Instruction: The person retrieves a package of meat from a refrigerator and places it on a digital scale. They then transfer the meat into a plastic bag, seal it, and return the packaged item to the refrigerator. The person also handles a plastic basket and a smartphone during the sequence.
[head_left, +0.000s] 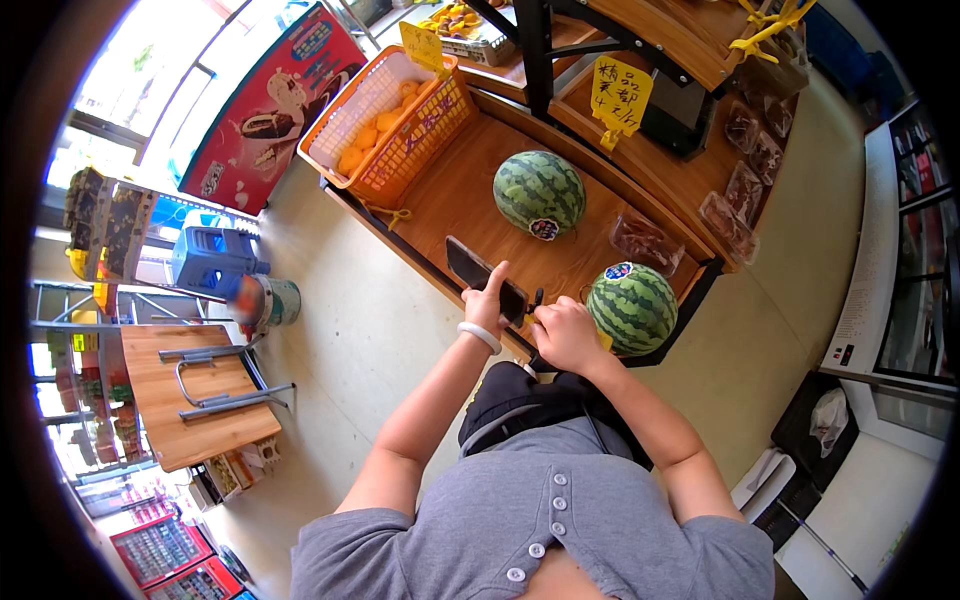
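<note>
My left hand (487, 304) holds a dark smartphone (487, 279) at its lower end, thumb along its side, over the front edge of a wooden display shelf (442, 202). Beside it, my right hand (568, 335) has its fingers closed around a small black and yellow item (535, 304) whose kind I cannot tell. Just right of that hand lies a striped watermelon (634, 309) with a round sticker. Another watermelon (538, 191) rests farther back on the shelf. A clear packet of dark reddish food (646, 241) lies between the melons and the shelf's right end.
An orange plastic basket (409, 150) of orange fruit stands at the shelf's left end. A yellow handwritten sign (621, 94) hangs behind. To the left are blue plastic stools (214, 255), a bucket (281, 301) and a folded wooden table (199, 394). A glass-door cooler (919, 262) stands right.
</note>
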